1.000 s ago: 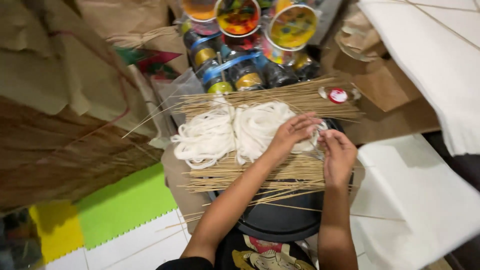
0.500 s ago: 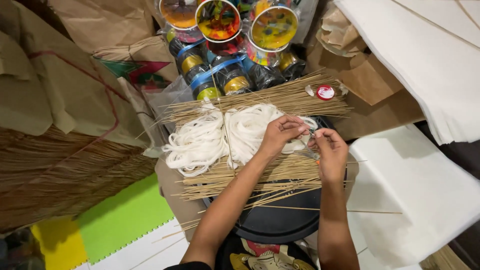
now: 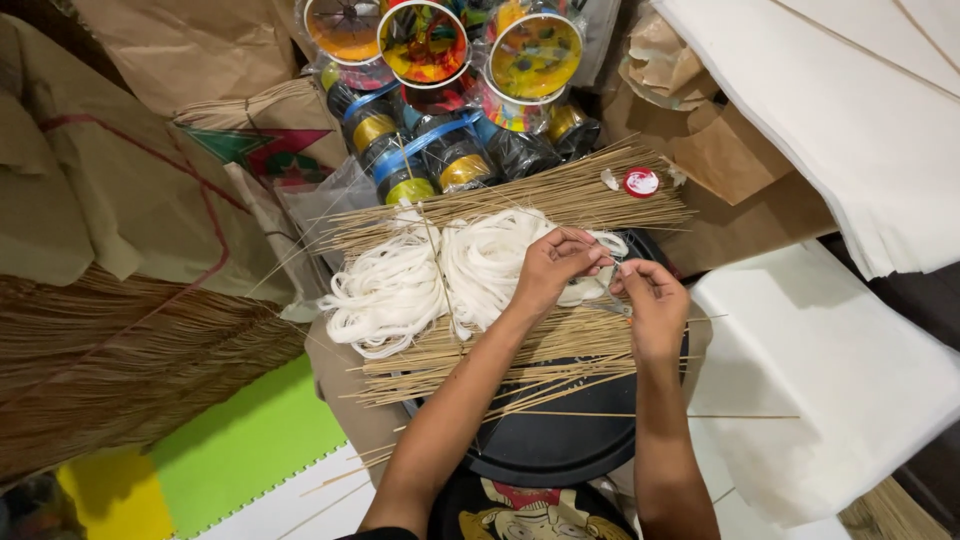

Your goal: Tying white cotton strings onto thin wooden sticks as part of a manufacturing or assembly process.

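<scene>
- View from above, looking down at two bare forearms that reach up from 6 o'clock toward the middle.
- The left hand has its fingers pinched together on a strand at the right edge of the white string bundles.
- The right hand, just beside it at 3 o'clock, has its fingertips curled in toward the same spot; whether it grips the strand cannot be told.
- The white string lies in two loose skeins at the centre, across thin bamboo sticks.
- One bundle of sticks lies at 12 o'clock of the string, another bundle at 6 o'clock, under the wrists.
- A round black tray sits beneath the lower sticks.
- A small red and white cap rests on the upper sticks at 1 o'clock.
- Colourful spools wrapped in clear plastic stand at 12 o'clock.
- White paper sheets fill 2 to 4 o'clock; brown paper fills 9 o'clock.
</scene>
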